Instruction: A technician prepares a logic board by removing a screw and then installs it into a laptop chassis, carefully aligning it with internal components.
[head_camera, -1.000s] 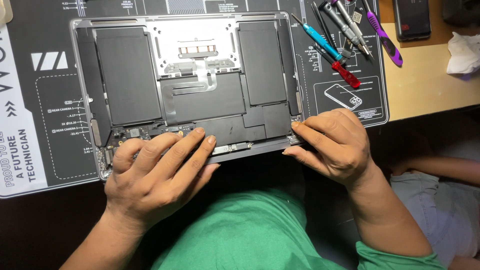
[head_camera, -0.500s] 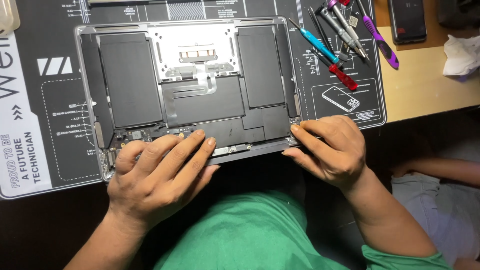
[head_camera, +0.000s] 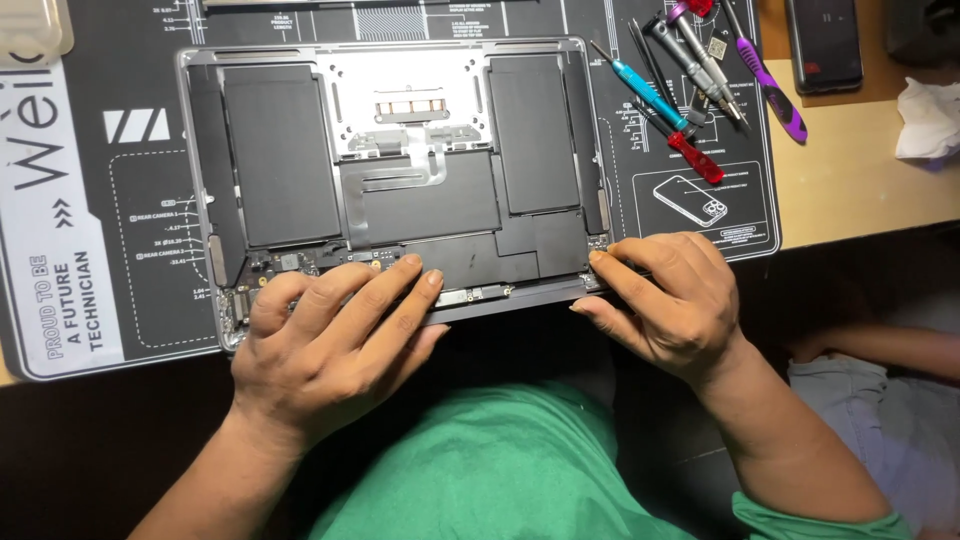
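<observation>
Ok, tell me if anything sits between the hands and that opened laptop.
Nothing visible does. The left hand lies flat on the near edge of the opened laptop, fingers over the board. The right hand touches the near right corner. The screwdrivers lie apart on the repair mat, beyond the right hand.

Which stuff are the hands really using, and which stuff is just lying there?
In use:
- opened grey laptop with black battery cells, lying on the mat
- left hand, resting on its near edge
- right hand, at its near right corner
- black printed repair mat

Lying about:
- blue-handled screwdriver
- red-handled screwdriver
- purple-handled tool
- black phone
- crumpled white tissue
</observation>
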